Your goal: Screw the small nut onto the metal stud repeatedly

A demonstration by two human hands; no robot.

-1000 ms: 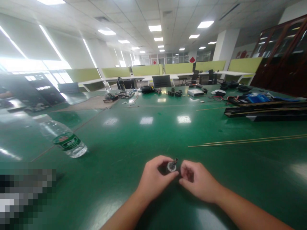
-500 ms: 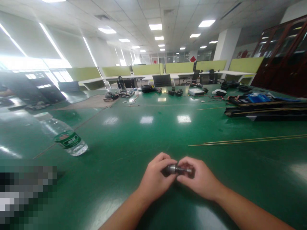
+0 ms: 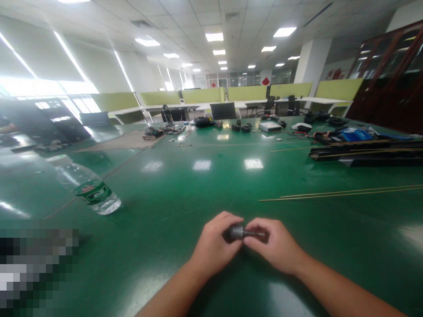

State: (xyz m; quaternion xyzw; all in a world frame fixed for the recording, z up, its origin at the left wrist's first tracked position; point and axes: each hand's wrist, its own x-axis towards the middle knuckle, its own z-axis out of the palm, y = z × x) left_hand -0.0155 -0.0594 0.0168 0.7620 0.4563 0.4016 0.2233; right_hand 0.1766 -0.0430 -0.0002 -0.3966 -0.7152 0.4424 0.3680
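Just above the green tabletop (image 3: 185, 193), a small dark metal cylinder with a thin shaft (image 3: 237, 232), drill-chuck-like in shape, lies sideways between my hands. My left hand (image 3: 214, 240) is closed around its thicker end, fingers over the top and thumb below. At the thinner end, my right hand (image 3: 274, 242) pinches the shaft between thumb and fingers, and the shaft's tip shows inside the curl of that hand. Both hands nearly touch at the fingertips. The far end of the cylinder is hidden in my left palm.
A clear water bottle (image 3: 95, 191) with a green label is on the left. Thin brass-coloured rods (image 3: 330, 193) lie to the right, with a black tray-like piece (image 3: 363, 154) behind them. Cables and small devices line the far edge. The lower left corner is pixelated.
The fingers of my right hand have shifted slightly around the shaft. A little more of the thicker metal end shows now. My left hand has barely moved.
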